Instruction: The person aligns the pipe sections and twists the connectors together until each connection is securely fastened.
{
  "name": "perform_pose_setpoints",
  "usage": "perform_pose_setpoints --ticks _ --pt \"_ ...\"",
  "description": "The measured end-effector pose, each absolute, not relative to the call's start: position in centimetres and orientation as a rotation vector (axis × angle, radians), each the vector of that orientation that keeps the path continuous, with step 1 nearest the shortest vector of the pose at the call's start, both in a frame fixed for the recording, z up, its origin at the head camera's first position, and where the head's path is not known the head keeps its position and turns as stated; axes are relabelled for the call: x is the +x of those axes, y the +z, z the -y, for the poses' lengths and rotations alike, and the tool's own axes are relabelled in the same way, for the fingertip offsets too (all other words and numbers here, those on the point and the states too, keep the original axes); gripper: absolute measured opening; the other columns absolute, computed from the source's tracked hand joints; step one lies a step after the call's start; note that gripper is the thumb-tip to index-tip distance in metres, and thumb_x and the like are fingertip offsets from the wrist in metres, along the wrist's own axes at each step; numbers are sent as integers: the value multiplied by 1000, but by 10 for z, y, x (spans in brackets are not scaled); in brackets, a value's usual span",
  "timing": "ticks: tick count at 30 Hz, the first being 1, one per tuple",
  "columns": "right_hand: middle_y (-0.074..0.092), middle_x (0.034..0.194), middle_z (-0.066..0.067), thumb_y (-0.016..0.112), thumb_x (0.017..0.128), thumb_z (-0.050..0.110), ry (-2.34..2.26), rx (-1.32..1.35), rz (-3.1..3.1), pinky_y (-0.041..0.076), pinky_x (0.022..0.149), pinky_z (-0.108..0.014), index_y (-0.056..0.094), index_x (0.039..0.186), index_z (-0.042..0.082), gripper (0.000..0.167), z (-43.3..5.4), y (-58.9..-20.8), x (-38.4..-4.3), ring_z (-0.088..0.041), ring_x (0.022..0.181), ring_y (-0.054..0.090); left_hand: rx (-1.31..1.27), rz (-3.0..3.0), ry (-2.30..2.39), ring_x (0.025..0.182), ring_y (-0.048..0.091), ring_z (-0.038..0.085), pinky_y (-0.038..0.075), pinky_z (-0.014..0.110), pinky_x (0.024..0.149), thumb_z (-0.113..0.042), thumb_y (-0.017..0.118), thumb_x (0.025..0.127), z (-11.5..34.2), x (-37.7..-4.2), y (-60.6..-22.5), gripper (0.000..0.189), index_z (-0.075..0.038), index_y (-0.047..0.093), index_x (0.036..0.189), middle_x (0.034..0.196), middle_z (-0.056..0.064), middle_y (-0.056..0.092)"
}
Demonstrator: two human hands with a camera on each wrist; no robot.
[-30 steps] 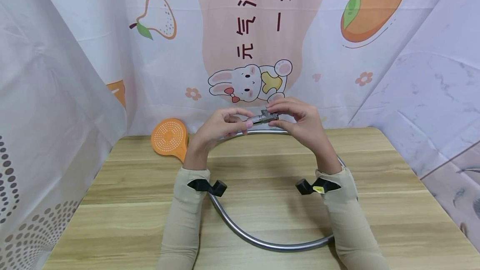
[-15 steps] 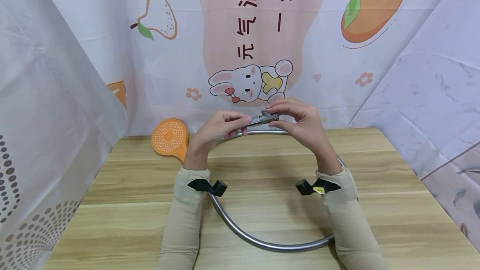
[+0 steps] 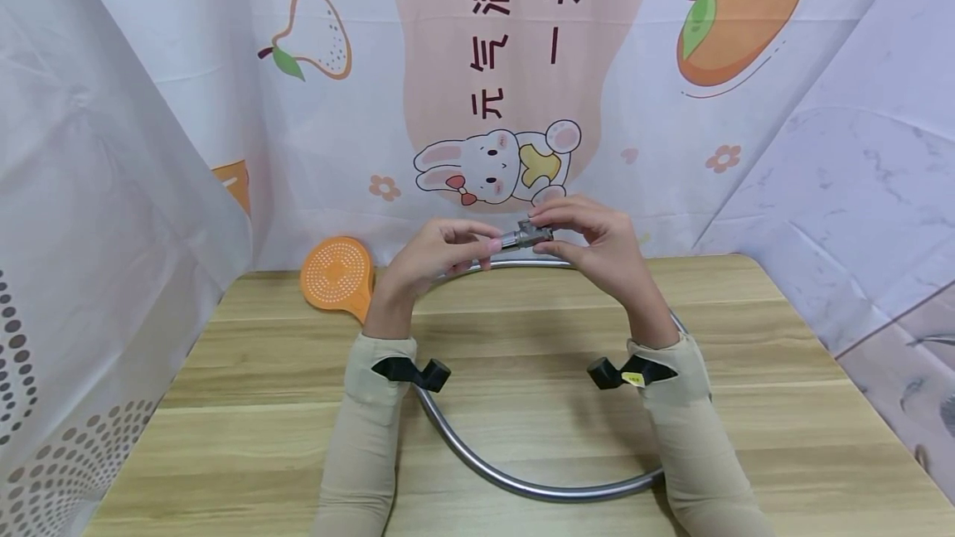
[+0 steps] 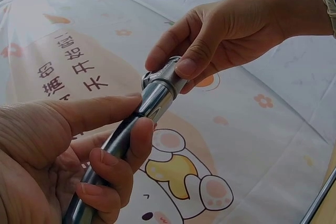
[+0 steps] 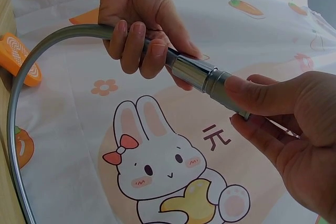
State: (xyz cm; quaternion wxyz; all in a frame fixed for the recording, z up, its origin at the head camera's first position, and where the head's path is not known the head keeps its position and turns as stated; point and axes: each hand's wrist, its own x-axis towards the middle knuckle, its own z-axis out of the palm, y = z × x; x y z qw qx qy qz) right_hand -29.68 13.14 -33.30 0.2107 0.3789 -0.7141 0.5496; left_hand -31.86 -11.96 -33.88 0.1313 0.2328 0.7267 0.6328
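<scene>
Above the table's far edge, my left hand (image 3: 440,253) grips the end of a silver shower hose (image 3: 537,491). Its fingers curl round the hose, while thumb and forefinger lie at the chrome nut (image 5: 194,72). My right hand (image 3: 600,243) pinches a small grey metal valve (image 3: 534,234) between thumb and fingers. In the right wrist view the valve sits in line with the nut, end to end against it. Part of the valve is hidden behind the right thumb and fingers.
An orange shower head (image 3: 336,273) lies at the far left of the wooden table (image 3: 246,437), its handle partly behind the left forearm. The hose loops across the table under both arms. A printed curtain (image 3: 321,147) hangs close behind the hands.
My left thumb and fingertips have shifted on the nut, the thumb rolling up and then back down. The right hand stays in place with the valve.
</scene>
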Motion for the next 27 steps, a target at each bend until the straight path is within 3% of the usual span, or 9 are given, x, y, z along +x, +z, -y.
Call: perform_pose_setpoints --ticks 17,27 --pt "73 108 -17 80 72 -21 1517 1048 1990 57 93 -27 75 104 -7 35 -131 -333 -297 -14 106 66 691 -2119 1845 49 36 13 29 23 46 -11 75 92 120 -321 -341 29 -7 70 120 72 4 67" --pt "74 108 -11 80 72 -21 1524 1057 1983 58 92 -26 75 103 -7 35 -130 -333 -297 -15 109 66 688 -2107 1821 52 36 12 29 23 49 -16 70 97 121 -321 -340 26 -2 71 119 72 1 65"
